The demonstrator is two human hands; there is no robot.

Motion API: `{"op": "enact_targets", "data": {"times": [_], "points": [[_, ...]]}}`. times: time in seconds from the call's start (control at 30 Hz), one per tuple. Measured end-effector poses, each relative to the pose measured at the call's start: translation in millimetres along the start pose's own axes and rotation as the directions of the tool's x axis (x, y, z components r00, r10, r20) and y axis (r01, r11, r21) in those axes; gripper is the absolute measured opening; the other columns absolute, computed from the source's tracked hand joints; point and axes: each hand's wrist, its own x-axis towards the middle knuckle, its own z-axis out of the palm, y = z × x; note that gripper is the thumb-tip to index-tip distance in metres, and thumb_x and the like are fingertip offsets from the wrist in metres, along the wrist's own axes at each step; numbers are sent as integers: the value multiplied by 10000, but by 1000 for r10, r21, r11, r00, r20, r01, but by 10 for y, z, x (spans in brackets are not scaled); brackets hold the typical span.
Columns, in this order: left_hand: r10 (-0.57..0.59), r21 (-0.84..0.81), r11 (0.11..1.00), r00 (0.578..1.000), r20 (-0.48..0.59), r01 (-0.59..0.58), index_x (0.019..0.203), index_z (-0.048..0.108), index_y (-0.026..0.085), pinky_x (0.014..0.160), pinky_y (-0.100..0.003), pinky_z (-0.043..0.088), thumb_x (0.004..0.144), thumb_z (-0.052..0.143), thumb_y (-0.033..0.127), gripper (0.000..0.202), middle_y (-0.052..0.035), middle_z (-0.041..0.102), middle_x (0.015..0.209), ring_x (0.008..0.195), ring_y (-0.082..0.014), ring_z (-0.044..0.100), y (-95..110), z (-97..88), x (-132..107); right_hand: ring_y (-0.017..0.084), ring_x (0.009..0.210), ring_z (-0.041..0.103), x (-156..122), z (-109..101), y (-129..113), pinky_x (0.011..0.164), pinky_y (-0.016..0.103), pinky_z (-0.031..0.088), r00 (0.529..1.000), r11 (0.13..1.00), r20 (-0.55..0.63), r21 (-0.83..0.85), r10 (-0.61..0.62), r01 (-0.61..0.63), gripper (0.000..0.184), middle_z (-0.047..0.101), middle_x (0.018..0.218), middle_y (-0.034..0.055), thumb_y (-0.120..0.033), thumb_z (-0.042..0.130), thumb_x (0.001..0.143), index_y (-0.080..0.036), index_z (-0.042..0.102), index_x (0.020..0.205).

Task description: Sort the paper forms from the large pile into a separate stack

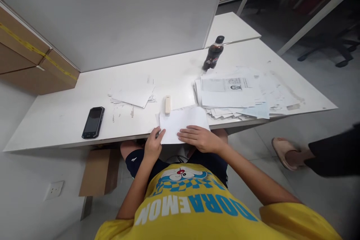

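Note:
White paper (184, 120) lies at the table's front edge, jutting out a little over my lap. My left hand (154, 144) grips its left edge near the front corner, fingers curled and thumb against the paper. My right hand (201, 138) rests flat on the sheet's right part, with its fingers stretched out to the left. Just behind the sheet is a small cream-coloured oblong object (168, 105), whose kind I cannot make out. A messy stack of printed papers (229, 93) sits to the right, and a smaller paper pile (135, 95) to the left.
A black phone (93, 122) lies on the white table (60, 108) at left. Behind the stack stands a cola bottle (213, 53). Cardboard boxes (56, 71) fill the left corner, and a grey panel (126, 15) rises at the back. Another person's sandalled foot (287, 153) is at right.

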Motion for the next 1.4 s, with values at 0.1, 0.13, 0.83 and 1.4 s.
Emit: {"op": "enact_targets", "data": {"times": [0.1,0.13,0.83,1.4], "points": [[60,-24,998,998,-7,-60,1307,560,195,982,-382,540,854,363,-41,547,-136,576,1282,1240,-237,560,-81,6,35,218,1374,460,-34,-51,47,1110,433,406,999,999,12,5,-47,47,523,503,1470,87,-161,338,950,-148,427,1465],[83,-43,996,996,-14,-84,1303,563,197,983,-377,541,884,352,-23,518,-135,579,1284,1242,-231,561,-105,4,51,218,1382,449,-43,-67,58,1120,431,397,999,999,13,-1,-53,53,525,491,1480,85,-164,339,953,-146,413,1473],[58,36,997,945,322,-74,1469,383,114,1162,-480,342,975,399,263,516,-136,417,1520,1462,-281,282,-33,-120,1051,252,1335,505,-100,119,12,1103,513,420,970,957,-22,-157,242,-242,597,547,1428,108,20,412,867,-170,472,1429],[-119,43,992,990,77,116,1479,357,101,1140,-642,248,982,440,405,588,-206,419,1500,1453,-404,250,281,117,806,242,1271,572,147,108,-454,1071,454,487,856,869,-317,-151,409,-471,608,616,1348,123,-24,316,922,-171,361,1510]]}}
